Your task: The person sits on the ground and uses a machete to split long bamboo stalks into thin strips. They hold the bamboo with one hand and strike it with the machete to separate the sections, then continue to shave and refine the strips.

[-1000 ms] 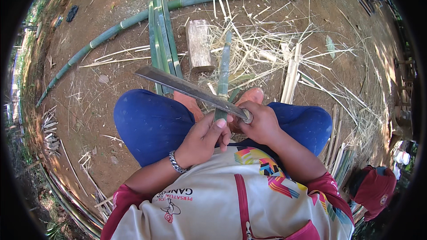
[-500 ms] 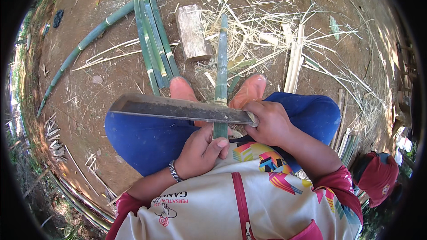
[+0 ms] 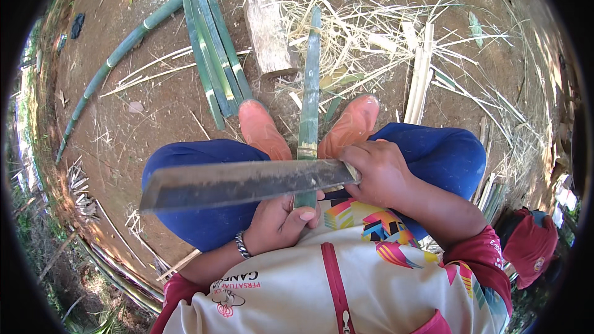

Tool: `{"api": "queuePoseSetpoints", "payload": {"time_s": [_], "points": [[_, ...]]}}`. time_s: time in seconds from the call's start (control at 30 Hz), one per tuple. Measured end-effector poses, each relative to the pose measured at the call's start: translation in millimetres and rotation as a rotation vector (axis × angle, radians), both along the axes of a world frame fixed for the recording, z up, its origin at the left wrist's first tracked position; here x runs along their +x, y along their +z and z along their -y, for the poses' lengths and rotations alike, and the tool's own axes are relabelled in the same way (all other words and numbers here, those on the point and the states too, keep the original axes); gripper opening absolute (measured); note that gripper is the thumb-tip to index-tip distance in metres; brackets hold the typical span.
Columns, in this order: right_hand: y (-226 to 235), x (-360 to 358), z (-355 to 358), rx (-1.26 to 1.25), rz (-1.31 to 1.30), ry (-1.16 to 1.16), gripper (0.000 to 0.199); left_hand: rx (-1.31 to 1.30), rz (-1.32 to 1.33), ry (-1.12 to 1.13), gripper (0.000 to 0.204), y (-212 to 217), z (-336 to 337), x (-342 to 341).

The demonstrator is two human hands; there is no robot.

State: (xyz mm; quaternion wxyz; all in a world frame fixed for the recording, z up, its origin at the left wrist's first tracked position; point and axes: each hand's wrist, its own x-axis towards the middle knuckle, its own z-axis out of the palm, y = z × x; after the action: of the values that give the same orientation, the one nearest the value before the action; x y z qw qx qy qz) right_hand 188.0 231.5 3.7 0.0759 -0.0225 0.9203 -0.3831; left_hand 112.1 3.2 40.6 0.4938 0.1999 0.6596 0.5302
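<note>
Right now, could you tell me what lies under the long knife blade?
Under the knife blade, the green bamboo strip crosses, gripped by the left hand; blue trousers beneath. The strip's covered stretch cannot be seen.

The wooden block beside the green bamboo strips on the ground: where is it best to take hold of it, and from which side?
Probably by its two long sides, from above. The wooden block lies flat on the ground, and its top face is bare. The split green strips lie to its left with a gap between; loose straw lies to its right. Both hands are busy: the right hand holds the big knife, the left hand the bamboo piece.
</note>
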Motion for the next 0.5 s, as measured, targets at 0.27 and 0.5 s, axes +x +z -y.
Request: {"api": "queuePoseSetpoints", "payload": {"time_s": [0.27,0.5], "points": [[-9,4,-1,0.004,-0.027,0.000,0.037,0.067,-0.035,-0.073,0.040,-12,5,-2],[-15,7,-4,-0.010,0.000,-0.042,0.041,0.061,0.055,0.027,0.046,-11,2,7]]}}
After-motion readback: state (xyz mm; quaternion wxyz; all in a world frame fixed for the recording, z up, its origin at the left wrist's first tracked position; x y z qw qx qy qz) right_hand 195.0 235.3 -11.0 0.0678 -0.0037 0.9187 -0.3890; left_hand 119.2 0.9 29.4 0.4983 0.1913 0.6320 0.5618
